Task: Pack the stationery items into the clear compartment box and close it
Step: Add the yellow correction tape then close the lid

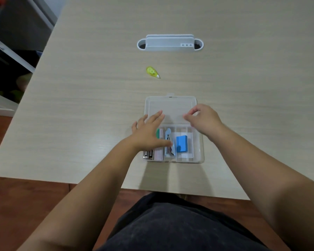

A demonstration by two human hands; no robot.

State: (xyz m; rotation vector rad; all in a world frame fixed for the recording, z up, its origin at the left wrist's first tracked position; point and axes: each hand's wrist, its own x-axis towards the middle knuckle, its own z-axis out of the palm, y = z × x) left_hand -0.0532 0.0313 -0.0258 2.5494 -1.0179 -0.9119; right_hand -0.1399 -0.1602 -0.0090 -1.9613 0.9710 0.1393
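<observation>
Left hand (149, 132): spread flat over box's left compartments, gripping nothing.
Right hand (204, 118): fingers loosely curled at lid's right edge, empty.
Compartment box (198, 156): near table edge, lid (170, 105) folded back flat.
Correction tape (152, 71): unpacked, well beyond box.
Advice: fetch tape before closing lid.

1. I'm looking down on a pale wood-grain table (91, 98) that takes up most of my view; light on it is soft and even.
2. There's a white desk organiser (169, 43) at the far end, with an oval cut-out on each side.
3. Floor (25, 200) under the near edge is reddish-brown wood.
4. Off to the left it's pretty dark, with white frame bars (16, 57) crossing; can't make out what's behind them.
</observation>
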